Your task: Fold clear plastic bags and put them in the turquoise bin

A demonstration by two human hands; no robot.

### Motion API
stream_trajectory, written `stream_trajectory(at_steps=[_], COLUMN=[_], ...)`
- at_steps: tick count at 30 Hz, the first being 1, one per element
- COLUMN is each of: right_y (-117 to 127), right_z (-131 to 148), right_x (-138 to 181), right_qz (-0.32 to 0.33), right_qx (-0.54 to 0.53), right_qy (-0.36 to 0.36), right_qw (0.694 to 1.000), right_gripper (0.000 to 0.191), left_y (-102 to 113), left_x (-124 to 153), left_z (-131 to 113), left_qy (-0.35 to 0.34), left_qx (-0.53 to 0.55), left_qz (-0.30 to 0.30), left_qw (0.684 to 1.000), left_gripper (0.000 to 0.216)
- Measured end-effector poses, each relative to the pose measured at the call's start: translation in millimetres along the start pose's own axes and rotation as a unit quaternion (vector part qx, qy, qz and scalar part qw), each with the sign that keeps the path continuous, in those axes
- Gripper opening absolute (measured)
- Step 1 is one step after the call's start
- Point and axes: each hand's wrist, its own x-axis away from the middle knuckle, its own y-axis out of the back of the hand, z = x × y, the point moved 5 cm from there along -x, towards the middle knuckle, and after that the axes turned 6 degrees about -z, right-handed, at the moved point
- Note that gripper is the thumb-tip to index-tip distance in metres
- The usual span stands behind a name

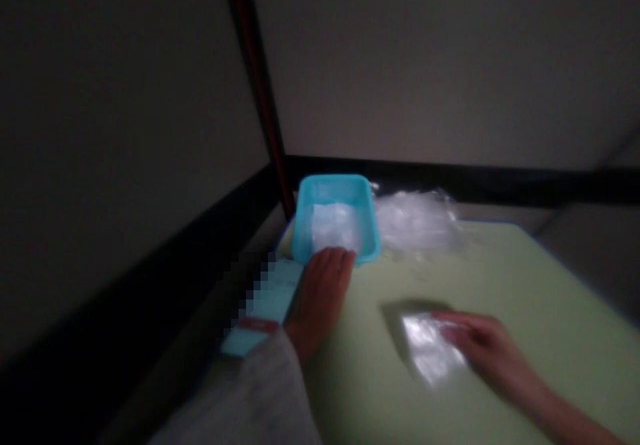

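My left hand [320,291] reaches forward with its fingers stretched out, the fingertips touching the near rim of a turquoise plastic tub [305,218] that holds something white. My right hand [483,345] is closed on a small clear plastic bag [427,348], which hangs blurred just above the pale green table [525,285]. The picture is dim and smeared by motion.
A heap of clear plastic bags [417,221] lies to the right of the tub at the table's far edge. A light blue flat box with a red stripe [265,311] lies at the left edge beside my left wrist. Grey walls with a dark skirting close in behind and left.
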Motion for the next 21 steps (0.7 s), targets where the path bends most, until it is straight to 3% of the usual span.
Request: stream_trajectory(at_steps=[7,13,16,21], right_y=[2,16,31,38], right_z=[1,16,44,118], right_x=[-3,-6,-3,-1], right_qz=[-0.008,-0.037,-0.082,-0.106], right_qx=[0.008,-0.012,0.012,0.058], right_qy=[0.023,0.053,0.087,0.19], right_qw=[1.0,0.998,0.993,0.974], right_gripper=[0.027,0.031,0.03,0.026], left_y=[7,41,61,78], left_x=[2,7,10,15], left_z=[-2,-27,-40,-57], left_qy=[-0.047,-0.117,-0.13,-0.149], left_qx=[0.026,0.045,0.063,0.105], left_qz=[-0.01,-0.068,-0.098,-0.133], left_qw=[0.999,0.99,0.985,0.974], left_gripper=[0.026,0.024,0.029,0.034])
